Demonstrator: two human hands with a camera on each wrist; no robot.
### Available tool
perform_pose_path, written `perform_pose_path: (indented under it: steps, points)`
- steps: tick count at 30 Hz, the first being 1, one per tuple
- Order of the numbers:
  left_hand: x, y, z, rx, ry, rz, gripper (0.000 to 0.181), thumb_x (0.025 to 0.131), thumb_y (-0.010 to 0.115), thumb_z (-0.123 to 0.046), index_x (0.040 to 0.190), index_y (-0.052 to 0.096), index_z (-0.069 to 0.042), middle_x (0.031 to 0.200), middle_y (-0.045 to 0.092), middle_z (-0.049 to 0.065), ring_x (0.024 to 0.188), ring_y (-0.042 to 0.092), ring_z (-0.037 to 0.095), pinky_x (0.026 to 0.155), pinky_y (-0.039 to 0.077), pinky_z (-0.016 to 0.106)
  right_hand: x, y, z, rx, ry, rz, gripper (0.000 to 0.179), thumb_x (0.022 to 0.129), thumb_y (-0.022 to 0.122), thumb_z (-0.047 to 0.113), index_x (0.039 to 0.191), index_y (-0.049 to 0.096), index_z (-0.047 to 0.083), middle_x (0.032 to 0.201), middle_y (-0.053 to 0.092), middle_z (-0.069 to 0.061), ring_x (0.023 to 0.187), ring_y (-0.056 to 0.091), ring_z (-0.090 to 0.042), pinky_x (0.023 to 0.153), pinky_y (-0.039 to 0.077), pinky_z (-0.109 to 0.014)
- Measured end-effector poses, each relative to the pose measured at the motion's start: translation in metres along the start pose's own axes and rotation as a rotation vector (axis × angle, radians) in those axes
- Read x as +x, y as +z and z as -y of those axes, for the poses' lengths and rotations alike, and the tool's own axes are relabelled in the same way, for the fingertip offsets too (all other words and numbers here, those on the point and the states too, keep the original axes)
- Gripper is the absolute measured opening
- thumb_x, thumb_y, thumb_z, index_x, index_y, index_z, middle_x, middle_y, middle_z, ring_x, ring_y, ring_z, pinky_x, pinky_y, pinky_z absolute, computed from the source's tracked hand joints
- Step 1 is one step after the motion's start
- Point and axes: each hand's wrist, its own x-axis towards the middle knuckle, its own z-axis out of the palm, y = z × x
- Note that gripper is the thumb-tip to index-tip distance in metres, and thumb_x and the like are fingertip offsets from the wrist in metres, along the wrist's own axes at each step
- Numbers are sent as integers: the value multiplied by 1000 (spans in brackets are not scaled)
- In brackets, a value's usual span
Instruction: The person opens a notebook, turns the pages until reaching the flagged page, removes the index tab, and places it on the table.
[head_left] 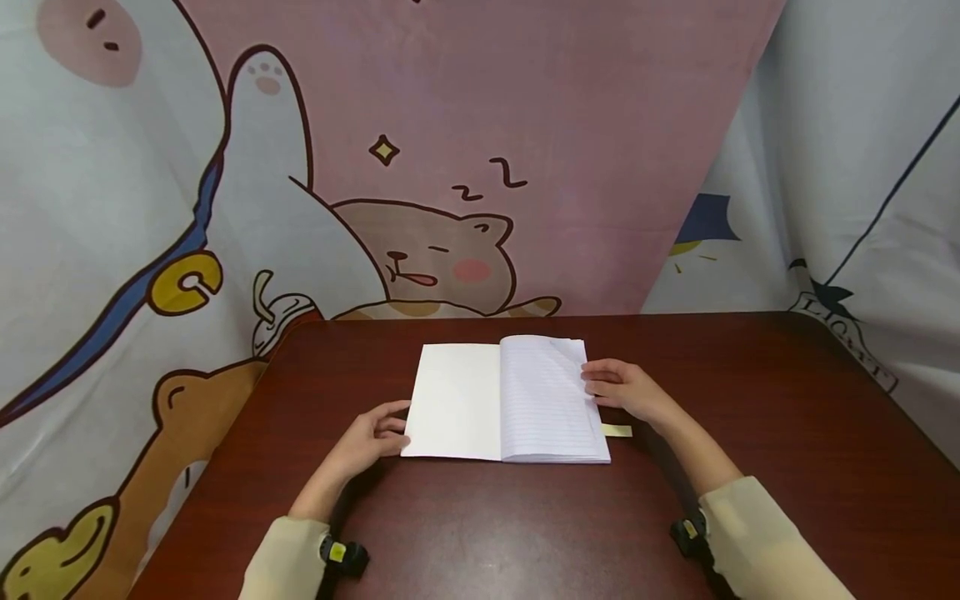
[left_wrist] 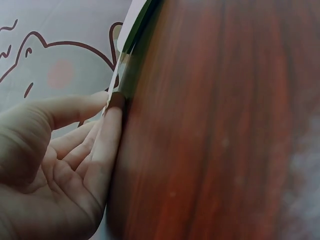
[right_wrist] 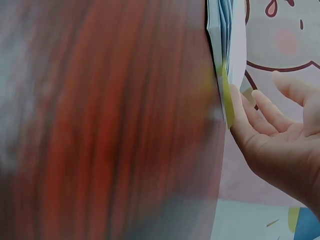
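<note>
An open notebook (head_left: 552, 400) lies on the table, a blank white page on its left and a lined page on its right. My left hand (head_left: 367, 442) pinches the left edge of the cover; the left wrist view shows the thumb (left_wrist: 85, 107) on one side and fingers on the other. At the right edge of the pages is my right hand (head_left: 630, 390), its fingers (right_wrist: 240, 117) touching the page edges and its thumb raised apart. A yellow sticky tab (head_left: 618, 431) juts out from the right side of the notebook, just below that hand.
The dark red-brown wooden table (head_left: 480, 533) spreads around the notebook. Behind it hangs a cartoon-printed cloth (head_left: 585, 150) along the far edge. A black band with a small device (head_left: 345, 554) sits on the left wrist, and a similar device (head_left: 688, 533) on the right.
</note>
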Motion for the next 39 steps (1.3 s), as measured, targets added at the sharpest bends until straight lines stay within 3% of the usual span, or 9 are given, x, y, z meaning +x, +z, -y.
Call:
perform_pose_path:
  steps: [6,12,22,29,33,39]
  points:
    - [2,-1,1,-28,-21,17,59,93,66,-3,147,42,4,116,64,26,93,68,17,83,60,34,3,3,1,66,43,-3,48,101,57,9,141,42,-12,140,49,-34,112,64,-24,95,56,-37]
    - [2,-1,1,-30,-31,15,59,93,66,-2,147,43,2,115,65,25,92,68,16,83,60,33,4,7,3,125,64,-16,50,101,57,10,143,39,-11,141,45,-32,111,59,-22,95,55,-40]
    - [1,-1,-3,-30,-39,4,59,93,65,-2,147,43,2,115,64,24,91,67,14,84,60,33,5,11,5,134,47,-89,57,98,61,9,146,35,-9,142,45,-32,102,62,-13,91,58,-34]
    - [0,0,-3,-45,-29,10,59,94,65,-3,148,42,3,116,63,26,91,67,13,84,59,34,5,14,9,78,64,-121,66,96,65,13,149,32,-9,142,47,-33,97,65,-11,86,59,-32]
    - [-2,0,-3,-54,-9,7,59,92,67,-4,146,44,2,111,65,20,88,66,9,82,60,31,3,16,12,42,65,-142,66,95,66,13,148,34,-10,140,51,-33,95,66,-12,84,60,-34]
    - [-1,-1,-1,-54,0,15,58,93,66,-4,146,44,3,109,66,18,89,66,10,81,60,30,-1,19,17,-9,67,-181,60,94,68,13,144,42,-9,124,59,-28,89,63,-12,81,61,-37]
